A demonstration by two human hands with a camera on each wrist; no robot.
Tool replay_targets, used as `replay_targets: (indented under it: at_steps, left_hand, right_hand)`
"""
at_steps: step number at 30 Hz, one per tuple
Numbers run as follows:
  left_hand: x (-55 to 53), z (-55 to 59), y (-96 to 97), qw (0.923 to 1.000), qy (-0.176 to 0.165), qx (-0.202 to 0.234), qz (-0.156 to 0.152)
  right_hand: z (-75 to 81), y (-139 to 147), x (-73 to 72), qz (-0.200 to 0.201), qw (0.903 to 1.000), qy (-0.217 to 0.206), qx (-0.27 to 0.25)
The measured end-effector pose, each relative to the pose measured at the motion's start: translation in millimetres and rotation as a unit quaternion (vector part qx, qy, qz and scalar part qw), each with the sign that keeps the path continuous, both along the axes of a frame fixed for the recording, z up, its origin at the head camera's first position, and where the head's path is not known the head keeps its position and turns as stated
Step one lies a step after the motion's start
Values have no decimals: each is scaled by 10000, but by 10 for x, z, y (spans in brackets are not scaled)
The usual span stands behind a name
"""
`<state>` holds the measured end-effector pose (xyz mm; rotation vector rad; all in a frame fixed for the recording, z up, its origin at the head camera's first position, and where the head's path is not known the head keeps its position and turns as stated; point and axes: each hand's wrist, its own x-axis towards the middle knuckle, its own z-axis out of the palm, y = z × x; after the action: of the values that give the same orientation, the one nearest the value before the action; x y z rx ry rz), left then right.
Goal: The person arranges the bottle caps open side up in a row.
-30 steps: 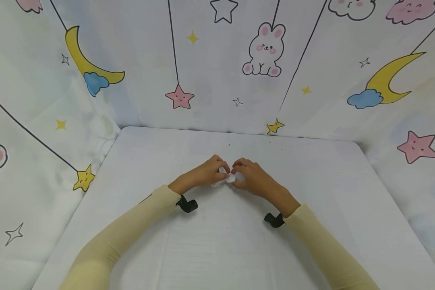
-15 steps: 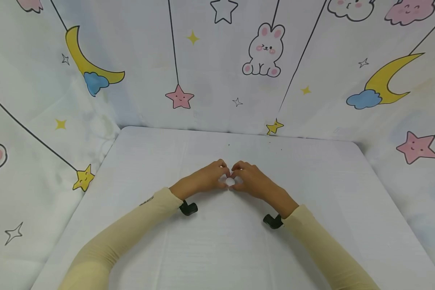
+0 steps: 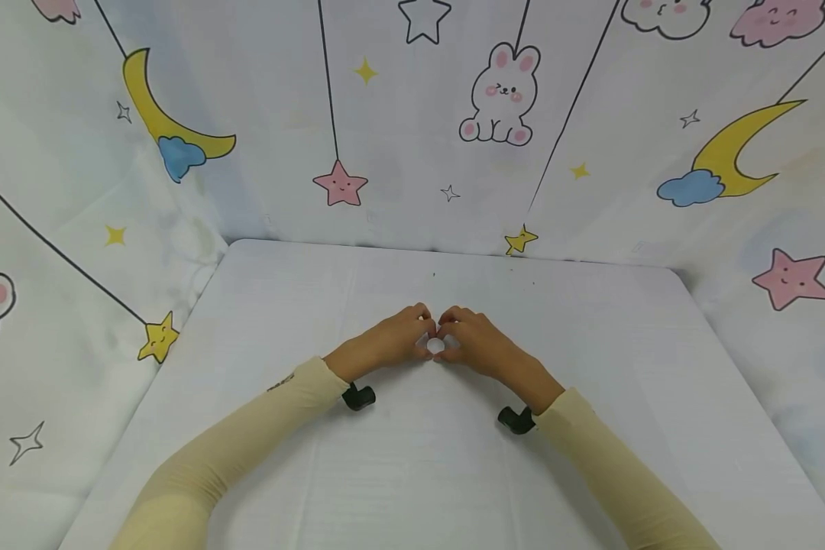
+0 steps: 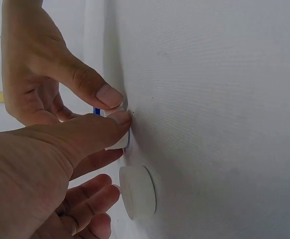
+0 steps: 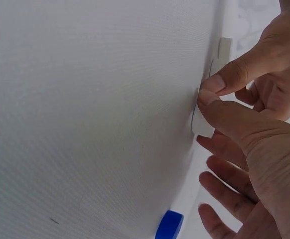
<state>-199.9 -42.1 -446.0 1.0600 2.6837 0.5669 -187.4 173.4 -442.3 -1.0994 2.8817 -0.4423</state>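
Note:
Above the middle of the white tabletop both hands meet at a small round white cap-like piece (image 3: pixel 436 346). My left hand (image 3: pixel 393 337) holds its left side, thumb toward me and fingers beyond. From the other side my right hand (image 3: pixel 481 341) holds it in a mirrored way. In the left wrist view the two thumb tips touch on the white piece (image 4: pixel 119 141); the same white piece (image 5: pixel 203 122) shows in the right wrist view. A second white cap-like piece (image 4: pixel 136 193) stands beside my left fingers. A blue cap-like piece (image 5: pixel 169 225) lies beside my right hand.
The white tabletop (image 3: pixel 385 458) reaches back to a printed cloth backdrop (image 3: pixel 412 114). Dark wrist cameras (image 3: pixel 360 396) hang below both cuffs. Tiny dark specks mark the table's far part.
Both hands came slightly toward me and closer together with the white cap-like piece between them. Over the last half second they have hardly moved.

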Motion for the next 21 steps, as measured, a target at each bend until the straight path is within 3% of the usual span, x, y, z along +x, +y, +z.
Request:
replay_targets:
  at_steps: [7,21]
  left_hand:
    - [7,28,-4,9999,81,-78,14]
    - [5,183,86,10000,-88,-19,-14]
  right_hand:
    - [8,4,17,-57,9999,111,38]
    - [195,191,20,-730,9970,-130,227]
